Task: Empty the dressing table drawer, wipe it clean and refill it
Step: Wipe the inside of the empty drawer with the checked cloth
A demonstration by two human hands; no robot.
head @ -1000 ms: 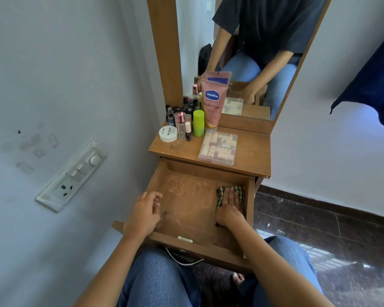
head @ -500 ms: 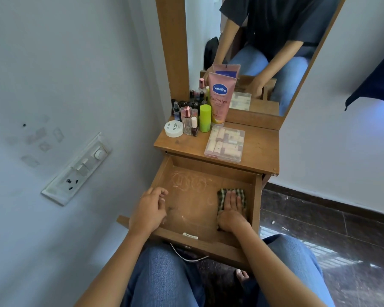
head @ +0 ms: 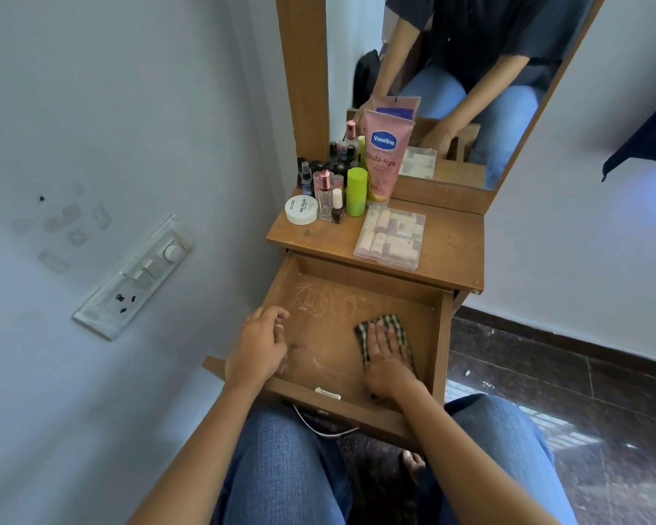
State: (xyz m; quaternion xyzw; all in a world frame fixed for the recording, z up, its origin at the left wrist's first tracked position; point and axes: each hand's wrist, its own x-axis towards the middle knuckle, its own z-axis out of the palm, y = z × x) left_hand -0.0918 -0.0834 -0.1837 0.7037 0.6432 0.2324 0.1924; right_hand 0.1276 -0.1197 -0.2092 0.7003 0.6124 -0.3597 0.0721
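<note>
The wooden drawer is pulled out over my lap and holds only a checked cloth. My right hand lies flat on that cloth, pressing it to the drawer floor near the right side. My left hand rests on the drawer's left wall, fingers curled over its edge. Pale dusty ring marks show on the drawer floor towards the back. On the table top stand a pink Vaseline tube, a green bottle, a white jar, several small bottles and a clear plastic box.
A mirror in a wooden frame rises behind the table top. The wall with a switch panel is close on the left. Dark tiled floor lies to the right. A thin wire hangs under the drawer front.
My right hand has slid the cloth slightly left and nearer across the drawer floor. My left hand stays on the drawer's left edge. The view shifted a little.
</note>
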